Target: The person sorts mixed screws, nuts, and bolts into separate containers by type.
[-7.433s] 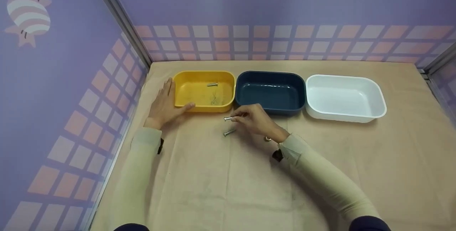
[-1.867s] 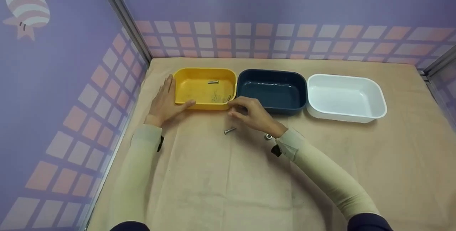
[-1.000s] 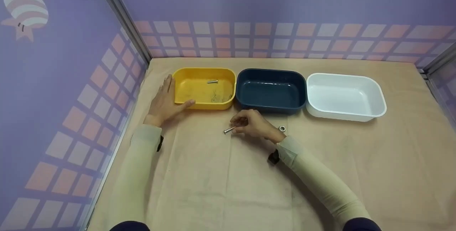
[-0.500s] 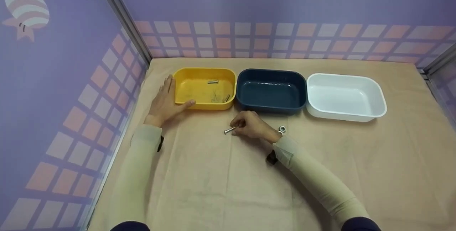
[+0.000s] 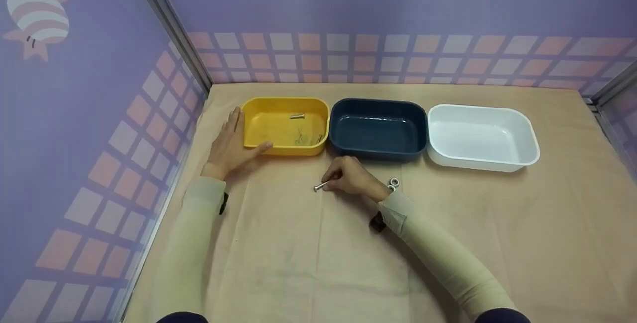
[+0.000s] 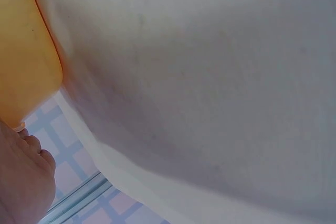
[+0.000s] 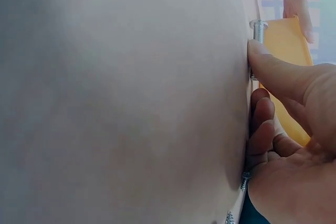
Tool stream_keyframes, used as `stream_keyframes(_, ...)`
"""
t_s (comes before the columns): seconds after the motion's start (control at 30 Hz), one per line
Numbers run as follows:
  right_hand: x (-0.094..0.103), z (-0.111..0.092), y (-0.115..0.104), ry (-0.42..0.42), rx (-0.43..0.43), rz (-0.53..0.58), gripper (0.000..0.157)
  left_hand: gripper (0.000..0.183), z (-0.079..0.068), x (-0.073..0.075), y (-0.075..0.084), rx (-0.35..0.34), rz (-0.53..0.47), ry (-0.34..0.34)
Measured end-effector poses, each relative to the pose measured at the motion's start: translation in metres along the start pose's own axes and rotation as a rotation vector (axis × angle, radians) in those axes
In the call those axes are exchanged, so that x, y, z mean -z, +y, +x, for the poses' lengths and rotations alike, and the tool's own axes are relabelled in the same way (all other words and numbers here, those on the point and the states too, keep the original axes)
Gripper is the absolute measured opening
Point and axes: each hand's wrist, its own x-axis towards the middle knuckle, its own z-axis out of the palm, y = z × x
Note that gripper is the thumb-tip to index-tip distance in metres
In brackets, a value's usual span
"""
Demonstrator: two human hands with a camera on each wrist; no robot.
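Observation:
In the head view my left hand [image 5: 230, 148] lies with extended fingers along the left end of the yellow bin [image 5: 286, 151], its thumb on the front edge. Two bolts lie inside that bin: one bolt [image 5: 297, 116] near the back and another bolt [image 5: 319, 139] at the front right corner. My right hand [image 5: 351, 176] pinches a silver bolt [image 5: 319, 187] between thumb and fingers, low over the cloth in front of the bins. The right wrist view shows the thumb pressed on the bolt [image 7: 258, 30], head end outward. Beside the right wrist sits a metal nut [image 5: 394, 182].
A dark blue bin [image 5: 378, 155] stands right of the yellow one, with a white bin [image 5: 477, 163] further right. Beige cloth [image 5: 278, 253] covers the table. Purple panels with a tile pattern [image 5: 388, 61] stand behind and to the left.
A second bolt has come into the yellow bin from my right hand. That hand has since dropped back to the cloth and gripped another bolt. My left hand has stayed in place.

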Motion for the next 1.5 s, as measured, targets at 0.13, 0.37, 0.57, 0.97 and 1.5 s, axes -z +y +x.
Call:
stream_keyframes(0.13, 0.0, 0.0, 0.0, 0.004, 0.0, -0.009, 0.007, 0.128, 0.0, 0.0, 0.0, -0.008, 0.001, 0.004)
stream_keyframes(0.37, -0.001, 0.001, 0.0, -0.002, -0.003, -0.018, 0.005, 0.131, 0.0, -0.001, -0.002, -0.003, -0.003, 0.014)
stream_keyframes(0.57, 0.002, 0.002, -0.001, -0.021, -0.012, -0.022, 0.005, 0.13, 0.0, -0.001, -0.001, -0.012, -0.003, 0.016)
stream_keyframes(0.97, 0.009, 0.002, -0.007, -0.043, 0.015, 0.043, 0.007, 0.127, 0.0, 0.0, 0.0, 0.0, 0.006, -0.009)
stream_keyframes(1.5, 0.009, 0.006, -0.017, 0.052, 0.019, 0.143, 0.011, 0.126, 0.0, 0.001, 0.001, -0.002, 0.005, -0.003)
